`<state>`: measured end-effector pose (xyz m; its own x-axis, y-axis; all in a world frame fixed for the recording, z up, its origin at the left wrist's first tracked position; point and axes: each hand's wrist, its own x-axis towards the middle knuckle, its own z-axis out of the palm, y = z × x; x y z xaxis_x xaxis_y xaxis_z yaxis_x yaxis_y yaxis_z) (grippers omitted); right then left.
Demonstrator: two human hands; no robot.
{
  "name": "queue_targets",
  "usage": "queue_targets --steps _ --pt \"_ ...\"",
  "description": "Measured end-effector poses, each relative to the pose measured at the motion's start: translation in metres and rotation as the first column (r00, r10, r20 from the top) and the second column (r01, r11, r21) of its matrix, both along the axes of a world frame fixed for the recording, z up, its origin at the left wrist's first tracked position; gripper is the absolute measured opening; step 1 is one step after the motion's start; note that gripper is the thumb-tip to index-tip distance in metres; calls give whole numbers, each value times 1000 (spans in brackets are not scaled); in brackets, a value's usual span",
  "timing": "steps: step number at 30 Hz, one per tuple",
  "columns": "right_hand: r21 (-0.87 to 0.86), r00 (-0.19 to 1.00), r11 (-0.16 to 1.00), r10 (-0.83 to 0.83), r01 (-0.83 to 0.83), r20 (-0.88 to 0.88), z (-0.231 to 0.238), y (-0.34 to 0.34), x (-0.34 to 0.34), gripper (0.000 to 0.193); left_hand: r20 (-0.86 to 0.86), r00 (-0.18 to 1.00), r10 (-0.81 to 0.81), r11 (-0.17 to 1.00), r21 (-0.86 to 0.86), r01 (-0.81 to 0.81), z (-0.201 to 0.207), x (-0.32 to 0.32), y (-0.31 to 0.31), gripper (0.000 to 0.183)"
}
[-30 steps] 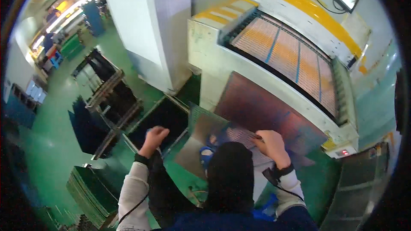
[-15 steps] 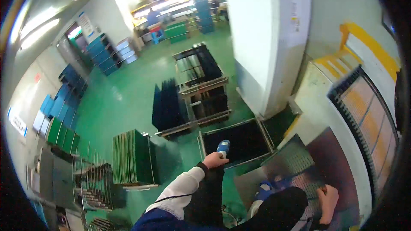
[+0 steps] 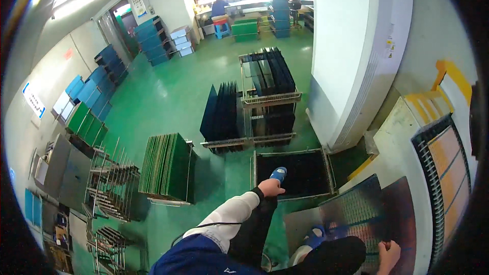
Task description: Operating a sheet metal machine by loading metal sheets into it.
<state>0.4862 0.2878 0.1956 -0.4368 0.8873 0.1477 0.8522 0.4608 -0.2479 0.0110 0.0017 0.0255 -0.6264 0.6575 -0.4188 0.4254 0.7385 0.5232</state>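
My left hand (image 3: 271,187) is closed and rests at my left knee, just before a low metal-framed rack (image 3: 293,175) with dark contents. No object shows in its fingers. My right hand (image 3: 389,255) is low on the right beside my bent right leg, its fingers curled at a thin dark panel (image 3: 351,209) with a fine grid pattern. The panel looks smeared and partly see-through, with a blue-and-white shoe (image 3: 315,237) showing behind it. My fingertips' exact hold on its edge is hard to make out.
A slotted black rack (image 3: 442,170) with orange panels stands right, near a white pillar (image 3: 359,56). Ahead are racks of dark panels (image 3: 220,114); on the left, green panels (image 3: 165,168) and wire racks (image 3: 109,188). People (image 3: 220,7) are by a lit line at the back.
My view has turned left, so the racks and pillar appear farther right. Both hands keep nearly the same pose, the left at the knee and the right at the panel.
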Motion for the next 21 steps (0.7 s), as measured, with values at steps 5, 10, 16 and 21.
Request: queue_targets --steps 5,10,16,21 --pt "-76 994 992 -100 96 -53 5 -3 -8 27 -67 998 8 999 53 -5 -2 1 -2 44" --pt "-110 996 991 -86 83 -27 11 -10 -10 29 -104 994 38 997 65 -32 1 8 -7 41" --pt "152 986 986 88 -66 -140 -19 -6 14 29 -144 989 9 998 62 0 2 14 -4 38" --pt "-15 999 999 30 -30 -18 0 -24 2 29 -190 981 36 996 87 -20 -2 19 -9 35"
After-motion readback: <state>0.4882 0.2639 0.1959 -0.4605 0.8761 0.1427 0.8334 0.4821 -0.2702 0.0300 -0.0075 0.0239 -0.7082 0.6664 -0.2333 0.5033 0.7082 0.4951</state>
